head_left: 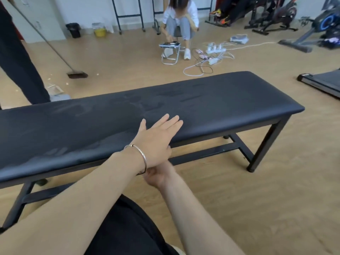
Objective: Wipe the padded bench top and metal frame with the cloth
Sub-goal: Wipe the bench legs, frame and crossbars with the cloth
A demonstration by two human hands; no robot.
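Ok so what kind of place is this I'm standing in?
Most likely a gym or fitness room: exercise bikes stand along the far wall, the end of a treadmill shows at the right, and a long padded bench is in front.

Under the left hand (156, 138) the tabletop (230, 100) is black padding with a smooth skin like leather. It shines a little and has pale, dull smears just past the fingers (173, 120). Below the hand the frame (207, 153) is black metal, matt and smooth. Behind the hand, on the wrist, sits a thin bangle (143, 157) of shiny metal. The floor (276, 199) below looks like smooth, light wood.
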